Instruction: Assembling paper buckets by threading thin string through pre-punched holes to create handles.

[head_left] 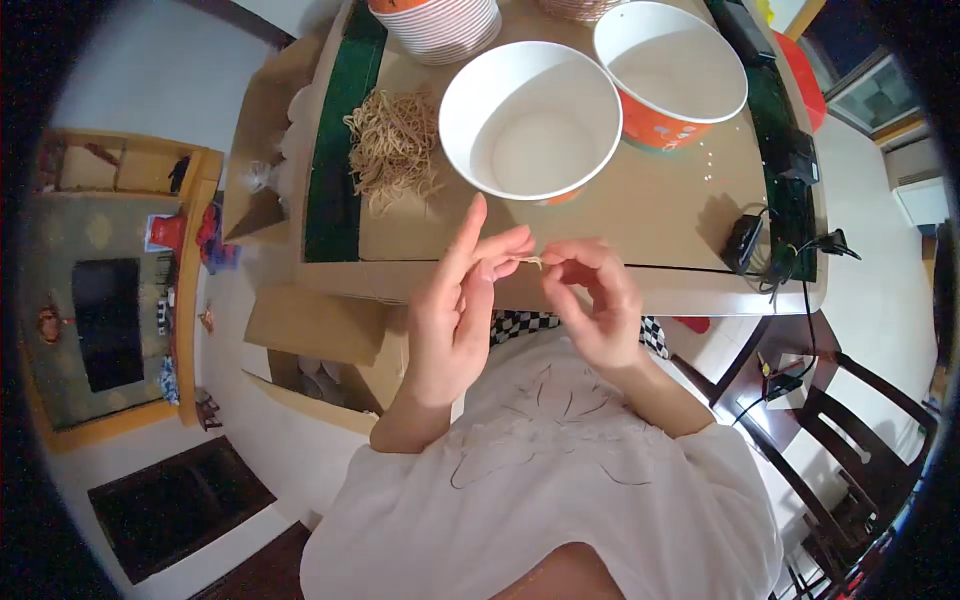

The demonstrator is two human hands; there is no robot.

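Just in front of the table's near edge, my two hands meet around a short tan strand (533, 260). My left hand (455, 305) has its index finger raised, while the thumb and other fingers close together at the strand. My right hand (598, 300) is curled, with thumb and fingertips pinched at the strand's other side. Beyond my left hand lies a tangled pile of thin tan strands (393, 148). Right of the pile stands a white-lined paper tub (530, 160), its inside showing nothing. A second paper tub (665, 120), orange outside with a white inside, stands farther right.
A stack of paper tubs (440, 30) stands at the far left of the table. Black adapters with cables (745, 243) lie along its right edge. Small white bits (709, 165) dot the brown surface. Below on the left is an opened cardboard box (320, 330); dark chairs (850, 440) stand right.
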